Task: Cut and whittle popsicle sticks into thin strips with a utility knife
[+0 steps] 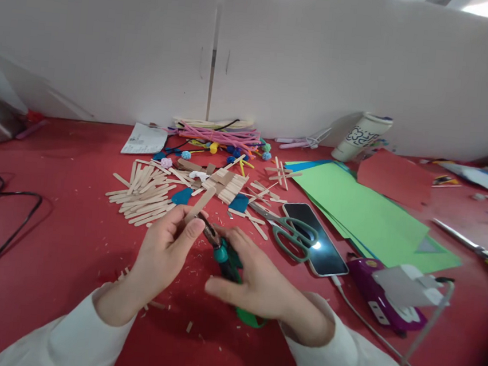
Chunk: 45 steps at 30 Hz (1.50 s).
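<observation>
My left hand [164, 250] pinches a wooden craft stick [201, 204] between thumb and fingers, the stick angled up to the right. Wrapped in my right hand [256, 279] are the green handles of a pair of cutting pliers [224, 256]. Their dark jaws meet the lower end of the stick right by my left thumb. Both hands hover over the red table [60, 246] near its front middle. White sleeves cover both wrists.
A pile of craft sticks [145, 193] and a glued stick piece [226, 184] lie beyond my hands. Green-handled scissors [293, 234] rest on a phone [314, 238]. Green paper [362, 211], a purple glue gun [384, 297], pipe cleaners [220, 135], a cup [360, 137] and black cable [2, 229] surround them.
</observation>
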Each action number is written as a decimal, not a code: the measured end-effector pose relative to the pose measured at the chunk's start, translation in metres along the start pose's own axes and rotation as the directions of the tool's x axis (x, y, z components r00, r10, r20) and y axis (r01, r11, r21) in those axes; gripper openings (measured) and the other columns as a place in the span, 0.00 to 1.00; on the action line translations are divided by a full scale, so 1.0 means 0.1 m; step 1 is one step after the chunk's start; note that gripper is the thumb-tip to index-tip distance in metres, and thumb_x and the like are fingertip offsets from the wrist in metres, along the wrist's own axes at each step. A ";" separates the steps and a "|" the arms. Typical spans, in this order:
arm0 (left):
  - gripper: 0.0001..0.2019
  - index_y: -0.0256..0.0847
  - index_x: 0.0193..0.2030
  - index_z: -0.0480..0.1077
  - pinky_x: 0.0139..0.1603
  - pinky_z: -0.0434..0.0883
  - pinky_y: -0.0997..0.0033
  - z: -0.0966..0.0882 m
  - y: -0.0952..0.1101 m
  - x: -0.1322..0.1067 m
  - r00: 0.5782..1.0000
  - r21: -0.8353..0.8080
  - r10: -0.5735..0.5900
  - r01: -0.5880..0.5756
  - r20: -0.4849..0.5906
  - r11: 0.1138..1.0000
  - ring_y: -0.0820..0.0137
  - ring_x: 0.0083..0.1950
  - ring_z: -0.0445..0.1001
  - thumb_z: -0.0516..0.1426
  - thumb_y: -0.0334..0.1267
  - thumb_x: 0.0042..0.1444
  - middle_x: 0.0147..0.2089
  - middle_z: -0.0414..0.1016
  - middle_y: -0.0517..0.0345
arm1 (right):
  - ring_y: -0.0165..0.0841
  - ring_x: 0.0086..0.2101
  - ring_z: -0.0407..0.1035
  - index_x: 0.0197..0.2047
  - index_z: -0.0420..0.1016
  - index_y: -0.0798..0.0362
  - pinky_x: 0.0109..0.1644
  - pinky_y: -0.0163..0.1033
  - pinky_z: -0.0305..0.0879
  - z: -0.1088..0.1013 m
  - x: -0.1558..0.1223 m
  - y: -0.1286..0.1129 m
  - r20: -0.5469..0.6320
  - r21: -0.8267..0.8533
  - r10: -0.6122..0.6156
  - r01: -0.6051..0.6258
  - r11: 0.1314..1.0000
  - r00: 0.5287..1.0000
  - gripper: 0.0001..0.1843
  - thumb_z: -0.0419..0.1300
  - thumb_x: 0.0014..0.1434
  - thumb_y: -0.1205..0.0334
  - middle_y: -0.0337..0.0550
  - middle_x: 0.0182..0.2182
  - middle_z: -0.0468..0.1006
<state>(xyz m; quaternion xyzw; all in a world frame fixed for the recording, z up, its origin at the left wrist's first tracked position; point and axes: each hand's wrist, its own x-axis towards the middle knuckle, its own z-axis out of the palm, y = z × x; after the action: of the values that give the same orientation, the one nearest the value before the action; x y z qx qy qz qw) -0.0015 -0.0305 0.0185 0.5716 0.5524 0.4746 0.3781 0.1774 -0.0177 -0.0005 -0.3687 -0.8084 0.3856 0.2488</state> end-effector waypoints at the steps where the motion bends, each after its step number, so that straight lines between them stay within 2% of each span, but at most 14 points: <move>1: 0.15 0.41 0.33 0.66 0.29 0.62 0.75 0.00 0.01 0.00 1.000 0.013 0.001 -0.001 -0.015 1.000 0.73 0.27 0.62 0.53 0.51 0.55 0.26 0.64 0.63 | 0.47 0.53 0.62 0.60 0.56 0.55 0.56 0.55 0.59 0.02 0.00 -0.01 0.027 -0.021 0.026 -0.025 0.999 0.999 0.41 0.66 0.47 0.51 0.57 0.55 0.65; 3: 0.15 0.41 0.32 0.66 0.27 0.61 0.76 -0.02 0.01 0.00 1.000 0.023 0.002 -0.001 -0.025 1.000 0.74 0.26 0.60 0.54 0.52 0.55 0.24 0.62 0.64 | 0.47 0.52 0.63 0.60 0.54 0.55 0.55 0.56 0.60 0.06 -0.01 -0.04 0.041 -0.038 0.074 -0.073 0.997 0.996 0.42 0.66 0.44 0.59 0.57 0.54 0.66; 5: 0.16 0.41 0.33 0.65 0.23 0.57 0.76 -0.04 0.01 0.02 1.000 -0.008 -0.011 0.011 0.010 1.000 0.76 0.23 0.55 0.53 0.53 0.55 0.22 0.57 0.66 | 0.42 0.45 0.66 0.56 0.58 0.55 0.48 0.49 0.64 0.08 -0.02 -0.06 0.009 -0.006 0.107 -0.107 0.994 0.994 0.34 0.60 0.44 0.68 0.51 0.46 0.70; 8: 0.13 0.41 0.36 0.63 0.19 0.51 0.76 -0.10 0.03 0.06 0.998 -0.123 -0.037 0.043 0.052 0.991 0.77 0.19 0.49 0.50 0.50 0.58 0.20 0.50 0.70 | 0.32 0.31 0.64 0.46 0.62 0.55 0.36 0.40 0.64 0.05 -0.03 -0.08 -0.007 0.130 0.150 -0.148 0.980 0.989 0.23 0.55 0.43 0.70 0.41 0.33 0.67; 10: 0.09 0.42 0.35 0.61 0.20 0.52 0.76 -0.15 0.04 0.10 0.997 -0.172 -0.062 0.070 0.056 0.983 0.77 0.19 0.50 0.48 0.44 0.58 0.19 0.51 0.70 | 0.28 0.27 0.59 0.41 0.62 0.54 0.30 0.36 0.60 0.01 -0.04 -0.08 0.023 0.235 0.193 -0.193 0.953 0.981 0.17 0.54 0.44 0.69 0.36 0.29 0.64; 14: 0.03 0.41 0.33 0.60 0.21 0.56 0.76 -0.25 0.06 0.17 0.988 -0.106 -0.064 0.080 0.141 0.991 0.78 0.19 0.55 0.49 0.37 0.55 0.21 0.63 0.66 | 0.25 0.24 0.54 0.34 0.61 0.52 0.26 0.33 0.52 -0.03 -0.06 -0.08 0.100 0.319 0.260 -0.278 0.906 0.961 0.10 0.54 0.45 0.68 0.32 0.25 0.59; 16: 0.05 0.40 0.36 0.62 0.21 0.57 0.76 -0.29 0.06 0.19 0.984 -0.094 -0.058 0.074 0.168 0.993 0.79 0.19 0.56 0.50 0.38 0.55 0.24 0.70 0.63 | 0.25 0.24 0.53 0.33 0.61 0.52 0.25 0.32 0.51 -0.03 -0.07 -0.08 0.132 0.314 0.266 -0.295 0.902 0.955 0.09 0.54 0.45 0.69 0.32 0.24 0.59; 19: 0.08 0.39 0.39 0.64 0.21 0.59 0.76 -0.35 0.06 0.20 0.991 -0.087 -0.073 0.083 0.116 0.993 0.80 0.18 0.58 0.51 0.39 0.55 0.30 0.76 0.57 | 0.24 0.24 0.54 0.32 0.62 0.53 0.26 0.32 0.52 -0.01 -0.07 -0.08 0.156 0.293 0.239 -0.276 0.916 0.958 0.10 0.54 0.44 0.71 0.32 0.24 0.60; 21: 0.09 0.38 0.40 0.65 0.20 0.60 0.76 -0.38 0.05 0.20 0.990 -0.072 -0.092 0.100 0.104 0.992 0.80 0.18 0.60 0.53 0.40 0.55 0.33 0.78 0.53 | 0.25 0.25 0.54 0.33 0.62 0.53 0.26 0.32 0.52 0.00 -0.07 -0.07 0.153 0.293 0.226 -0.263 0.919 0.962 0.10 0.54 0.44 0.72 0.33 0.25 0.61; 24: 0.12 0.38 0.41 0.68 0.20 0.64 0.75 -0.42 0.06 0.19 0.983 -0.108 -0.115 0.131 0.141 0.986 0.79 0.18 0.64 0.55 0.42 0.53 0.37 0.80 0.50 | 0.25 0.24 0.54 0.34 0.62 0.53 0.26 0.32 0.52 0.01 -0.07 -0.07 0.148 0.303 0.229 -0.265 0.915 0.962 0.11 0.54 0.44 0.71 0.33 0.25 0.61; 28: 0.12 0.39 0.38 0.71 0.25 0.72 0.72 -0.41 0.09 0.18 0.975 -0.156 -0.135 0.163 0.177 0.974 0.75 0.20 0.70 0.57 0.44 0.51 0.38 0.80 0.51 | 0.24 0.23 0.54 0.33 0.62 0.52 0.25 0.32 0.52 0.01 -0.06 -0.07 0.145 0.284 0.234 -0.267 0.921 0.961 0.10 0.54 0.44 0.72 0.32 0.24 0.60; 35: 0.10 0.39 0.39 0.72 0.26 0.73 0.74 -0.40 0.07 0.18 0.964 -0.170 -0.153 0.192 0.216 0.967 0.74 0.22 0.74 0.57 0.41 0.52 0.31 0.79 0.56 | 0.25 0.26 0.54 0.31 0.61 0.52 0.28 0.33 0.53 0.01 -0.07 -0.07 0.137 0.221 0.217 -0.243 0.945 0.967 0.10 0.53 0.44 0.74 0.33 0.25 0.61; 40: 0.14 0.38 0.43 0.72 0.26 0.74 0.72 -0.42 0.04 0.19 0.974 -0.179 -0.168 0.195 0.154 0.964 0.74 0.22 0.74 0.57 0.43 0.53 0.39 0.80 0.51 | 0.25 0.24 0.53 0.32 0.62 0.52 0.27 0.33 0.52 0.00 -0.06 -0.11 0.151 0.241 0.233 -0.264 0.934 0.961 0.09 0.53 0.44 0.72 0.32 0.24 0.60; 45: 0.14 0.39 0.43 0.73 0.27 0.74 0.73 -0.42 0.02 0.18 0.967 -0.169 -0.156 0.191 0.201 0.967 0.74 0.23 0.75 0.57 0.43 0.53 0.40 0.80 0.51 | 0.26 0.25 0.54 0.31 0.62 0.52 0.27 0.33 0.53 -0.01 -0.06 -0.11 0.138 0.243 0.225 -0.254 0.936 0.964 0.10 0.54 0.43 0.72 0.33 0.25 0.62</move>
<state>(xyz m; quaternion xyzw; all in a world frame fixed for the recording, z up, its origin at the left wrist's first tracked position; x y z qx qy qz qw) -0.0421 -0.0164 0.0338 0.5246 0.5158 0.4336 0.5204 0.1772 -0.0267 0.0084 -0.4075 -0.7123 0.5345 0.2021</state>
